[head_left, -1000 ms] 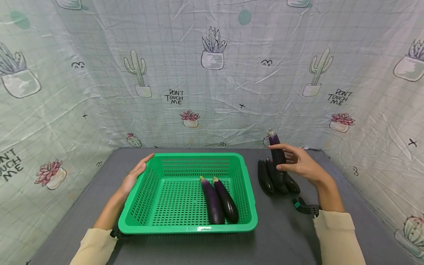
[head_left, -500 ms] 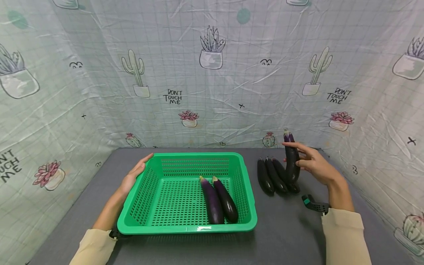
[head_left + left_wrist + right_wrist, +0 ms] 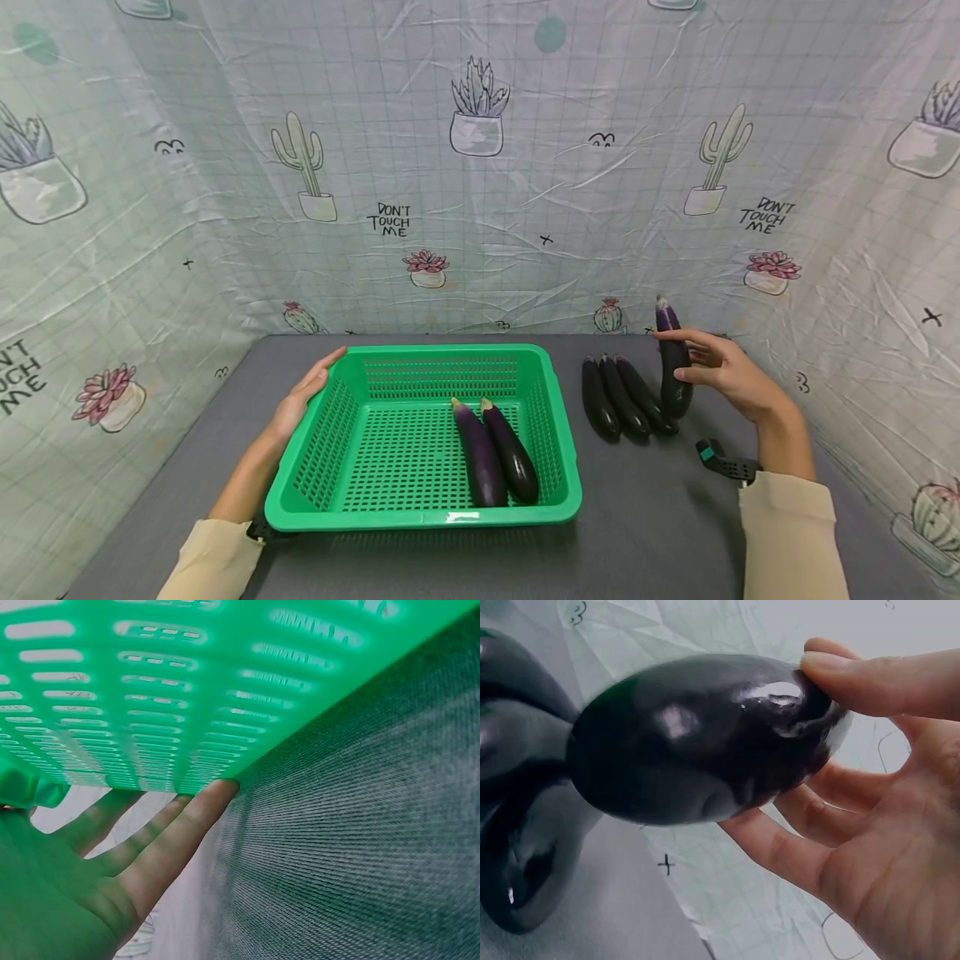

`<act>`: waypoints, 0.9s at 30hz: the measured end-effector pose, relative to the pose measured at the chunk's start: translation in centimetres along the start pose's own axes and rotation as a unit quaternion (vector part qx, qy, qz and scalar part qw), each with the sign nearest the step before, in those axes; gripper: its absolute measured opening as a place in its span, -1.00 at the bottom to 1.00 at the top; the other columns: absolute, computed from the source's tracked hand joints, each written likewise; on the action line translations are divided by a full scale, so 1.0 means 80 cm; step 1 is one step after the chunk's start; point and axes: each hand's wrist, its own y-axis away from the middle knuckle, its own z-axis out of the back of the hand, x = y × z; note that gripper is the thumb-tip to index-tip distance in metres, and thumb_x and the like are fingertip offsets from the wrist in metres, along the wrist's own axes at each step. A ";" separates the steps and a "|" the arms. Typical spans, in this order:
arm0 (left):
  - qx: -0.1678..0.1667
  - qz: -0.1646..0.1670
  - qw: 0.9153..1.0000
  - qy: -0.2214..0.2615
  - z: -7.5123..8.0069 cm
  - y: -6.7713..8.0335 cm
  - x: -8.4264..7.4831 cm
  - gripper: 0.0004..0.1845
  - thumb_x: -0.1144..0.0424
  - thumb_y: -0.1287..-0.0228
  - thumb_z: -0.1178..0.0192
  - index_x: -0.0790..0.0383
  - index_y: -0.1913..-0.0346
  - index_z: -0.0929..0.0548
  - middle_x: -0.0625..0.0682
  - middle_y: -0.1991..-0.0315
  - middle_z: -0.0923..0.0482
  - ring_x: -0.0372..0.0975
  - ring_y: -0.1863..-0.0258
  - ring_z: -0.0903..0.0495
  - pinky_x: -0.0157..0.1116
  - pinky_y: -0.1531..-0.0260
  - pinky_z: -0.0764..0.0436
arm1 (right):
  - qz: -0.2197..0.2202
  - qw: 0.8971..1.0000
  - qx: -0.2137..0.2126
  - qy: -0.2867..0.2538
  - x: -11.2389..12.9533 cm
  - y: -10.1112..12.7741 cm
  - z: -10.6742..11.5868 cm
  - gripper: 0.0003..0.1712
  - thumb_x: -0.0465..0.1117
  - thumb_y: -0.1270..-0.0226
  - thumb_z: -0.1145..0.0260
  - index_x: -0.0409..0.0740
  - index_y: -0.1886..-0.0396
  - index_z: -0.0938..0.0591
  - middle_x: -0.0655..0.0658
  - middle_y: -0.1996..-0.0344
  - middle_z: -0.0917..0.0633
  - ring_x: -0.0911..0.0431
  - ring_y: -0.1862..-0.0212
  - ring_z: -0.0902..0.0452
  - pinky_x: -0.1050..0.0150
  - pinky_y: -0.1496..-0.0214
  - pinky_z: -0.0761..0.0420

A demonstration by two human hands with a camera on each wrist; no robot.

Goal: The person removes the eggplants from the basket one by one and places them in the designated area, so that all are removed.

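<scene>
The right hand [image 3: 723, 375] grasps one eggplant [image 3: 672, 367] between thumb and fingers, holding it nearly upright with its stem end up, near the far right corner of the grey tabletop [image 3: 645, 517]. The eggplant's rounded lower end is just beside a row of three eggplants [image 3: 621, 406] lying on the tabletop to the right of the green basket [image 3: 360, 510]. The left hand [image 3: 303, 396] rests flat, fingers straight, against the basket's left wall; the left wrist view shows its fingers [image 3: 161, 847] under the basket's rim. Two more eggplants [image 3: 495, 450] lie side by side inside the basket, towards its right wall.
</scene>
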 end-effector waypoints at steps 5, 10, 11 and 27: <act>-0.003 -0.002 1.000 -0.009 -0.001 0.000 0.000 -0.38 0.13 -0.76 0.45 0.45 -0.64 0.09 0.18 -0.62 0.04 -0.63 -0.35 -0.26 -0.60 -0.22 -0.31 | -0.015 1.000 -0.005 -0.013 -0.005 0.002 0.006 -0.38 -0.29 -0.53 -0.25 -0.11 -0.53 -0.42 -0.30 -0.61 -0.21 -0.48 -0.56 -0.04 -0.28 -0.41 -0.38; -0.004 0.000 1.000 -0.008 -0.001 -0.001 -0.001 -0.38 0.13 -0.76 0.45 0.45 -0.64 0.10 0.32 -0.63 0.12 -0.64 -0.36 -0.24 -0.61 -0.22 -0.30 | -0.018 1.000 0.002 -0.013 -0.011 0.003 0.010 -0.32 -0.43 -0.49 -0.14 -0.12 -0.58 -0.36 -0.40 -0.62 -0.13 -0.62 -0.49 -0.07 0.48 -0.03 -0.52; -0.004 0.001 1.000 -0.008 -0.001 -0.001 -0.001 -0.38 0.13 -0.76 0.45 0.45 -0.64 0.10 0.35 -0.63 0.16 -0.65 -0.36 -0.23 -0.61 -0.23 -0.29 | -0.019 1.000 0.003 -0.014 -0.012 0.004 0.010 -0.31 -0.44 -0.49 -0.15 -0.12 -0.58 -0.35 -0.41 -0.62 -0.13 -0.61 -0.49 -0.07 0.47 -0.03 -0.53; -0.005 0.017 1.000 -0.006 -0.002 -0.001 -0.004 -0.37 0.09 -0.76 0.45 0.41 -0.65 0.11 0.45 -0.63 0.27 -0.65 -0.34 -0.20 -0.61 -0.22 -0.29 | -0.063 0.997 -0.006 0.053 -0.036 -0.001 0.007 -0.22 -0.33 -0.39 -0.37 -0.16 -0.57 -0.33 -0.46 -0.61 -0.11 -0.60 -0.46 -0.11 -0.58 -0.26 -0.28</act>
